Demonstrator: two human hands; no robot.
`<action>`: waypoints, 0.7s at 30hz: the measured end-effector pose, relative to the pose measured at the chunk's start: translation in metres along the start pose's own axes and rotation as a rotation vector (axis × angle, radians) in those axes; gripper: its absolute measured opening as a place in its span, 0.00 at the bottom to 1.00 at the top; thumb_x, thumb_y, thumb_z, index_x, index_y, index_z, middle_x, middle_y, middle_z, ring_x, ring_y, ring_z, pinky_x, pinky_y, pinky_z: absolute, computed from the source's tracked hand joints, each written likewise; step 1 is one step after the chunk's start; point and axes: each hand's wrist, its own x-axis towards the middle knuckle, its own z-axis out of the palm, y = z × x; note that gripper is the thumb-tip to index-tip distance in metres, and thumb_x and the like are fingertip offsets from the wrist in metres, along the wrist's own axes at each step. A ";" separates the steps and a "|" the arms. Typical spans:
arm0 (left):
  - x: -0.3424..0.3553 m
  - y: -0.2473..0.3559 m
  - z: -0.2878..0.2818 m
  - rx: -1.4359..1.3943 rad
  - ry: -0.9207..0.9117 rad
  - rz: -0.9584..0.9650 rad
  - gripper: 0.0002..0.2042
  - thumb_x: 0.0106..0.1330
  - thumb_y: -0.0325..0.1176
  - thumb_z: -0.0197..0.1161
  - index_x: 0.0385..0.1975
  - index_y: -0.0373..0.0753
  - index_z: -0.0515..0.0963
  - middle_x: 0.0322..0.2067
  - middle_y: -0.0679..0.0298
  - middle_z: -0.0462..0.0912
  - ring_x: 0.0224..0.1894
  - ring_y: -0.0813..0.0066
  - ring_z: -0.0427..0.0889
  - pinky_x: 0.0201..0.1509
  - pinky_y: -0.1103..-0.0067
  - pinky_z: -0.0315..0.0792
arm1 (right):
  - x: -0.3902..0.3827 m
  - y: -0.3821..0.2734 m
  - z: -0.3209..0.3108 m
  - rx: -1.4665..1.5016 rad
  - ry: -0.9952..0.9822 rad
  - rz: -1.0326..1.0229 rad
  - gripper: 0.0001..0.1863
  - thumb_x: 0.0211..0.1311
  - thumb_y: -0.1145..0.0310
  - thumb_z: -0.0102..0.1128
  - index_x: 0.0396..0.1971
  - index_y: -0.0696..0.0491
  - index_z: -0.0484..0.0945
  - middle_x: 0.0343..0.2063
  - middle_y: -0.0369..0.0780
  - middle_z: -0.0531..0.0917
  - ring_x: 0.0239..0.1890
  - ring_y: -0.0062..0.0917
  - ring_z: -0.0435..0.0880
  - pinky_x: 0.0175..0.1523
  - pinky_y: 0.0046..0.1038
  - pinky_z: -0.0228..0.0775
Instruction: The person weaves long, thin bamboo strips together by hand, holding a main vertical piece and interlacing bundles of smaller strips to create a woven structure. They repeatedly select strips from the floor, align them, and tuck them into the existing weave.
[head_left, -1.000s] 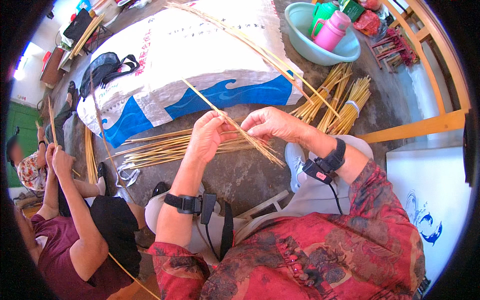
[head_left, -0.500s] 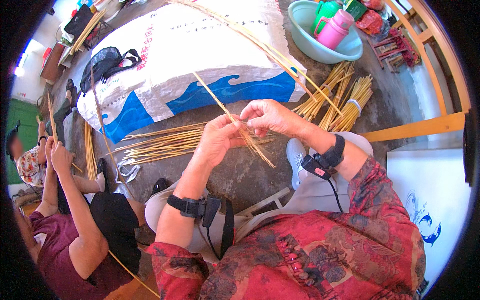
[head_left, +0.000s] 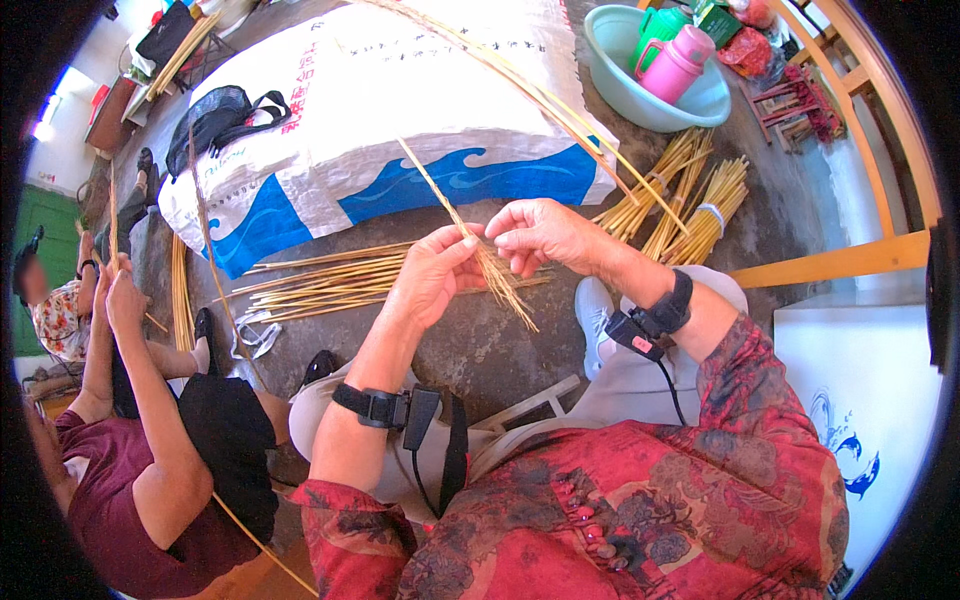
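Observation:
My left hand pinches a thin bundle of straw stalks between thumb and fingers. Its narrow end points up over the white sheet, and the loose, frayed seed heads hang down past my fingers. Just to the right of the bundle, my right hand is closed with thumb and fingertips together. Whatever it pinches, if anything, is too small to make out. Below my hands, several long straw stalks lie side by side on the floor.
Ahead spreads a white woven plastic sheet with a blue wave print, a black bag and long stalks on it. Tied straw bundles and a light-blue basin with a pink flask stand right. A co-worker holds stalks at left.
My right hand has drawn slightly right, away from the bundle. The frayed lower end of the straw has shifted a little to the left, still in my left hand.

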 end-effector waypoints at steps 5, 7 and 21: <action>0.001 -0.001 0.001 0.000 0.031 0.023 0.10 0.60 0.29 0.52 0.39 0.34 0.70 0.28 0.62 0.77 0.28 0.76 0.77 0.32 0.79 0.74 | -0.001 0.005 0.005 -0.063 -0.035 -0.008 0.13 0.50 0.69 0.56 0.35 0.59 0.71 0.25 0.38 0.76 0.23 0.20 0.77 0.26 0.21 0.73; 0.001 -0.002 0.000 0.006 0.028 0.026 0.09 0.60 0.29 0.52 0.39 0.34 0.70 0.28 0.61 0.77 0.29 0.75 0.77 0.33 0.78 0.74 | -0.003 0.005 0.008 -0.031 -0.075 -0.009 0.13 0.49 0.71 0.55 0.35 0.60 0.70 0.25 0.39 0.76 0.24 0.21 0.77 0.28 0.22 0.73; 0.003 0.005 -0.001 -0.051 -0.093 0.047 0.11 0.58 0.24 0.51 0.41 0.33 0.68 0.36 0.61 0.75 0.37 0.72 0.76 0.42 0.75 0.73 | -0.003 0.002 -0.002 0.085 -0.014 0.014 0.12 0.51 0.73 0.51 0.37 0.59 0.69 0.25 0.37 0.75 0.23 0.18 0.76 0.27 0.20 0.73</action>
